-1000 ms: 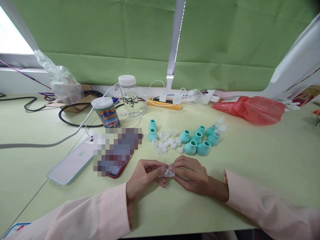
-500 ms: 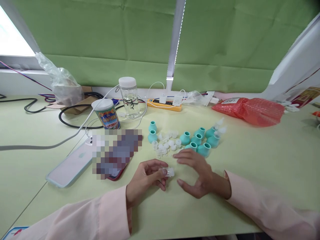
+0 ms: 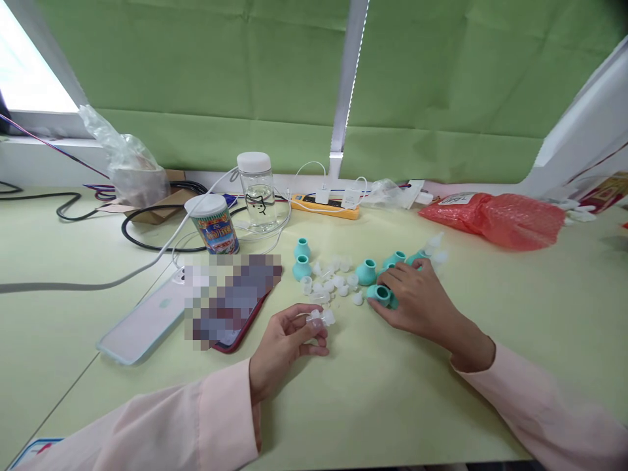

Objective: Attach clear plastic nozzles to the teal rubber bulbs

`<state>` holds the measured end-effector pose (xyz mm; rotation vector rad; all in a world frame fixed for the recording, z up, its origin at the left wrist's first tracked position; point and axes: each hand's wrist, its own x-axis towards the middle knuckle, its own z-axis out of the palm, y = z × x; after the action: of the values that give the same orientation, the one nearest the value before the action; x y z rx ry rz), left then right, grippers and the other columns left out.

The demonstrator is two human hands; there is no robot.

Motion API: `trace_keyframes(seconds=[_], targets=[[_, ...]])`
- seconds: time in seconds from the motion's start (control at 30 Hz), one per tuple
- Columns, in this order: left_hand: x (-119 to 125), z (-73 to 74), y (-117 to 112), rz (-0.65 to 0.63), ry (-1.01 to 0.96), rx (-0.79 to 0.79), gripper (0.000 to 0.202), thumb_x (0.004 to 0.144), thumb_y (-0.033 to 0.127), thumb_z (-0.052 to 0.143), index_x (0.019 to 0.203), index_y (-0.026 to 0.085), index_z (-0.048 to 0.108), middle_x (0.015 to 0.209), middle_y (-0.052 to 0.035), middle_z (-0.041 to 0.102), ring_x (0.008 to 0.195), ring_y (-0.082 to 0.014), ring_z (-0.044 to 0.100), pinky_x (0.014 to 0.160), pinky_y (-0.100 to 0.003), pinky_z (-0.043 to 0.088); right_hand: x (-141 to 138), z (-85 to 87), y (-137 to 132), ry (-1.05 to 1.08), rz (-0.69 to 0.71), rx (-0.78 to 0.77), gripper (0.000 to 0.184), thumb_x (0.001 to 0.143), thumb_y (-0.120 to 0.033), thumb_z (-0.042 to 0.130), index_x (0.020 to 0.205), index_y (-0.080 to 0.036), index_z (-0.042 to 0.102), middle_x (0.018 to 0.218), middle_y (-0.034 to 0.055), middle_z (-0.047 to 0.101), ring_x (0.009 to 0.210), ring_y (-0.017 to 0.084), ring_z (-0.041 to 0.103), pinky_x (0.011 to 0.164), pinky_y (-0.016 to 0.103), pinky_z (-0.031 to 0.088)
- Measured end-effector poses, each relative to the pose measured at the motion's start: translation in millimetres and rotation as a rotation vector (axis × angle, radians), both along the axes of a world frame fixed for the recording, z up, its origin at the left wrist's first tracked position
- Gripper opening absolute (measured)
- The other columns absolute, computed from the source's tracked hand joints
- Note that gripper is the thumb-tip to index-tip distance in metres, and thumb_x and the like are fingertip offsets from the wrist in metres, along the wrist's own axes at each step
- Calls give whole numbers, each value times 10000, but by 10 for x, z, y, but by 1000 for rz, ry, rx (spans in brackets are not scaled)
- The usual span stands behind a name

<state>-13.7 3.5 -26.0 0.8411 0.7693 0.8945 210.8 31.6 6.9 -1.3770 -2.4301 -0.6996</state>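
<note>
My left hand rests on the pale green table and pinches a small clear plastic piece between thumb and fingertips. My right hand is stretched forward over the cluster of teal rubber bulbs and its fingers close round one teal bulb. Other teal bulbs stand beside it, and two more teal bulbs stand to the left. Between them lie several small clear plastic parts. Both arms wear pale pink sleeves.
Left of my hands lie two phones, one partly blurred. Behind stand a printed can, a clear jar with a white lid, a yellow power strip, cables, a clear plastic bag and a red bag.
My hands have come apart. The right hand left the clear piece, reached forward and took hold of a teal bulb. The left hand kept the clear piece and lifted it slightly.
</note>
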Motion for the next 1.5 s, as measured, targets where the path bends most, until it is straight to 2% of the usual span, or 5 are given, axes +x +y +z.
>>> trace_keyframes(seconds=[0.2, 0.37, 0.67, 0.97, 1.5], targets=[[4, 10, 1, -1, 29, 28, 231, 696, 243, 638, 868, 110, 560, 740, -71, 616, 686, -147, 572, 659, -297, 471, -81, 30, -124, 504, 359, 297, 207, 635, -245, 644, 731, -197, 468, 686, 27, 567, 713, 200, 541, 677, 378, 407], [14, 18, 3, 2, 13, 65, 190, 728, 256, 604, 823, 95, 573, 672, -64, 603, 642, -138, 556, 600, -269, 457, -303, -166, -343, 809, 528, -168, 295, 705, -145, 563, 917, -212, 369, 1070, 116, 529, 987, 214, 526, 717, 351, 477], [4, 42, -27, -18, 15, 111, 239, 661, 247, 666, 839, 107, 590, 699, -60, 636, 646, -152, 586, 621, -289, 476, -446, -347, -345, 686, 290, -307, 168, 632, -298, 598, 747, -187, 546, 632, 10, 597, 554, 137, 557, 508, 245, 408], [30, 70, -69, -67, 214, 265, 225, 688, 285, 627, 787, 87, 592, 585, -31, 585, 500, -110, 523, 507, -252, 445, -456, -356, -317, 626, 160, -406, 77, 554, -225, 554, 583, -171, 506, 593, -1, 464, 496, 109, 451, 447, 222, 317], [30, 83, -117, 35, 458, 508, 198, 673, 284, 626, 796, 132, 655, 648, -40, 598, 522, -117, 494, 522, -235, 436, -515, -402, -340, 702, 239, -538, 80, 594, -142, 478, 649, -188, 442, 522, -32, 489, 452, 95, 425, 445, 203, 325]])
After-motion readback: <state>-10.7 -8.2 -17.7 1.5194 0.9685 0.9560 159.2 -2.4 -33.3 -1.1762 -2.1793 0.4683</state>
